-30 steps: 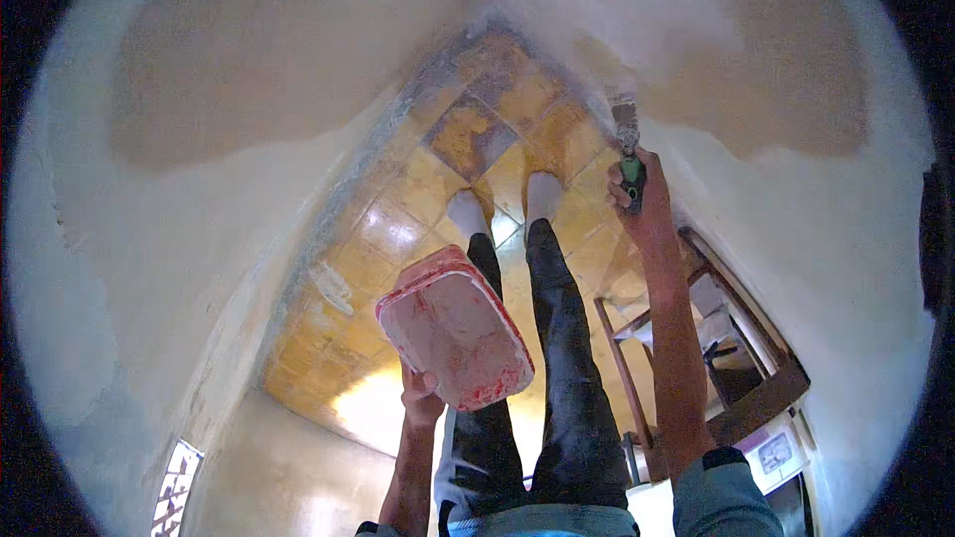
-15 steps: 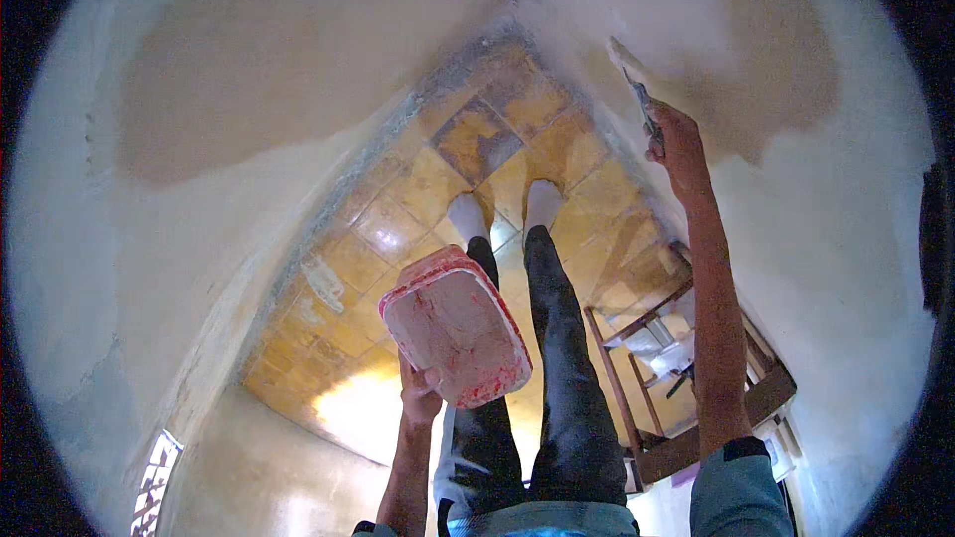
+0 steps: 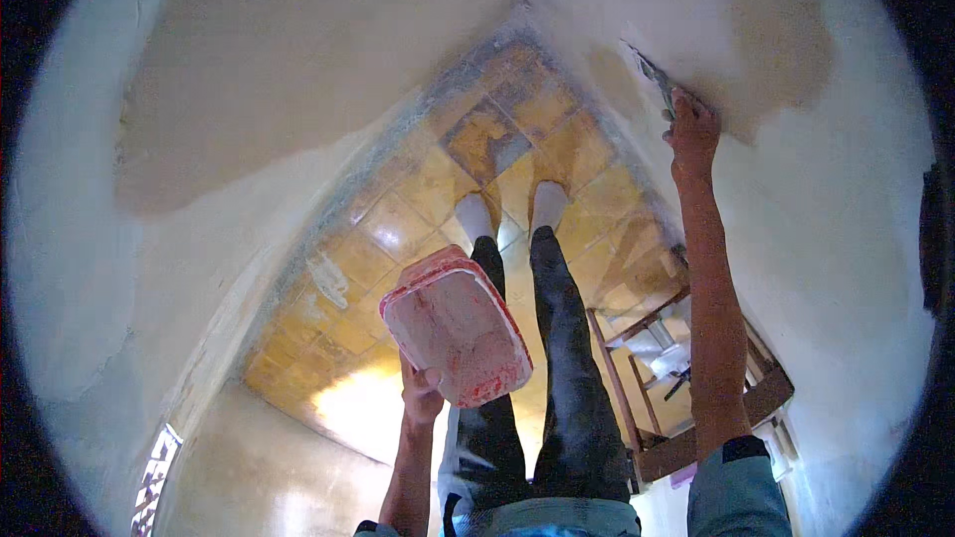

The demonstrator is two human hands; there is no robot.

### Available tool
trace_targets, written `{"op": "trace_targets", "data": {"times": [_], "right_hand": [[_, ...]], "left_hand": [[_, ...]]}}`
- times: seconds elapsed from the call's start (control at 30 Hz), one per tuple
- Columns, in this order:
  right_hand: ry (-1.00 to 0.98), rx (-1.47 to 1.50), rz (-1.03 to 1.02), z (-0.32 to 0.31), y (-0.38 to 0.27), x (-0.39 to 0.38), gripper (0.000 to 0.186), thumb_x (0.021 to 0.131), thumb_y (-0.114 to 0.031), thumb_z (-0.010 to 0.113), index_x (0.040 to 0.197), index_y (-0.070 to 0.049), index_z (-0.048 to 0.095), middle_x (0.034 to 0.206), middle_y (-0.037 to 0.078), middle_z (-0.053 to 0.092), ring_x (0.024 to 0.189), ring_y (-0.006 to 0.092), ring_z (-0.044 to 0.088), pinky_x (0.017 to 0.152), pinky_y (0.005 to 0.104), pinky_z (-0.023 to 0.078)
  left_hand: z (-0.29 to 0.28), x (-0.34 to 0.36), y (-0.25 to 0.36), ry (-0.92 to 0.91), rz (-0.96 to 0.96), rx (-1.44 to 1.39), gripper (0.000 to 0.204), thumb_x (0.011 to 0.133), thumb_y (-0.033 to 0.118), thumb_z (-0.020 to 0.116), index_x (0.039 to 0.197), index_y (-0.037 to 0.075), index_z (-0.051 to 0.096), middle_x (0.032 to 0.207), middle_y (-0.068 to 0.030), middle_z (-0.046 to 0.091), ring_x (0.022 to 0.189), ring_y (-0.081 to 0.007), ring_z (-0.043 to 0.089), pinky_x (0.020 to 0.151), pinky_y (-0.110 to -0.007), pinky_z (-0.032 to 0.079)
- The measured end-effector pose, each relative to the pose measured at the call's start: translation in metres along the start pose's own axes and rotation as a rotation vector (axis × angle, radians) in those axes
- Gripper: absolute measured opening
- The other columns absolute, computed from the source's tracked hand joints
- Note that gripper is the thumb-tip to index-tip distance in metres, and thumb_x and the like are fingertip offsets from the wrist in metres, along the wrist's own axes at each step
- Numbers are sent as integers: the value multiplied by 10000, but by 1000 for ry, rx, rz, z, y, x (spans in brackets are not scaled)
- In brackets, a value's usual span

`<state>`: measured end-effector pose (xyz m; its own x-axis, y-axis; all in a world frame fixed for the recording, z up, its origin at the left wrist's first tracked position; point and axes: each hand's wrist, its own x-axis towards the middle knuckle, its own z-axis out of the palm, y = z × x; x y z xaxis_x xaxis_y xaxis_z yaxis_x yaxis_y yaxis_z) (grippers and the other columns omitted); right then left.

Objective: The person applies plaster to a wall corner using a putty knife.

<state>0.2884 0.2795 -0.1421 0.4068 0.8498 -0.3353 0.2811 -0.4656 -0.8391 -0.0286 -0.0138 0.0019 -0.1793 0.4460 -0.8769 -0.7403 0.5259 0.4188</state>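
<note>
My left hand (image 3: 422,396) grips the near left edge of a red plastic tub (image 3: 458,326), its thumb over the rim. Pale plaster-like paste coats the inside of the tub, which is tilted up toward me. Out to the right, my right hand (image 3: 693,131) is closed round the handle of a putty knife (image 3: 652,74). The blade lies close against the right wall (image 3: 686,0), on a pale patch of fresh-looking coating beside a darker tan area. Whether the blade edge touches the wall all along cannot be made out.
A left wall (image 3: 279,70) with a large tan patch meets the right wall at a corner ahead. Below is a yellow tiled floor (image 3: 388,229) with white smears, where my feet stand. A wooden frame like an upturned stool (image 3: 716,418), holding pale items, stands under my right arm.
My right hand has shifted slightly right with the putty knife, whose blade now lies flatter to the wall. The pale coating reaches differently over the tan patch. The tub stays nearly in place.
</note>
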Motion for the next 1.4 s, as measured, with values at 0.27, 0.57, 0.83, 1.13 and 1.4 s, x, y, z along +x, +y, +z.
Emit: {"op": "trace_targets", "data": {"times": [0.27, 0.57, 0.83, 1.13, 1.4], "right_hand": [[152, 103, 158, -33, -5, -23, 260, 834, -231, 547, 975, -14, 572, 686, 29, 538, 469, 51, 375, 395, 207, 323], [-64, -32, 184, -5, 0, -60, 285, 844, -232, 522, 1009, -8, 586, 680, 3, 502, 463, 48, 361, 399, 214, 318], [117, -56, -24, 22, 50, -10, 281, 819, -210, 550, 1020, -20, 599, 695, 5, 520, 496, 61, 414, 415, 223, 341], [230, -51, 110, 7, -14, -87, 308, 820, -211, 551, 1064, -24, 580, 683, 16, 538, 476, 61, 414, 402, 216, 339], [57, -300, -360, 1, 76, -13, 295, 827, -199, 541, 1063, -26, 578, 699, 15, 544, 482, 63, 410, 402, 217, 339]], "left_hand": [[6, 6, -6, -72, 10, -76, 925, 607, 225, 707, 1347, 120, 162, 1312, -95, 317, 1195, -292, 329, 977, -426, 300], [0, 2, 0, -2, -11, -7, 945, 604, 249, 716, 1350, 120, 151, 1315, -92, 316, 1198, -289, 327, 973, -421, 307], [3, 3, 0, 5, -34, -3, 927, 590, 221, 711, 1339, 120, 175, 1285, -86, 343, 1179, -288, 344, 960, -418, 321], [13, 0, 9, 34, -8, 21, 926, 569, 242, 704, 1328, 88, 195, 1261, -108, 369, 1159, -294, 372, 951, -412, 332], [37, 4, 5, -20, -53, 32, 959, 545, 255, 725, 1324, 80, 194, 1267, -123, 361, 1155, -295, 379, 957, -413, 335]]}}
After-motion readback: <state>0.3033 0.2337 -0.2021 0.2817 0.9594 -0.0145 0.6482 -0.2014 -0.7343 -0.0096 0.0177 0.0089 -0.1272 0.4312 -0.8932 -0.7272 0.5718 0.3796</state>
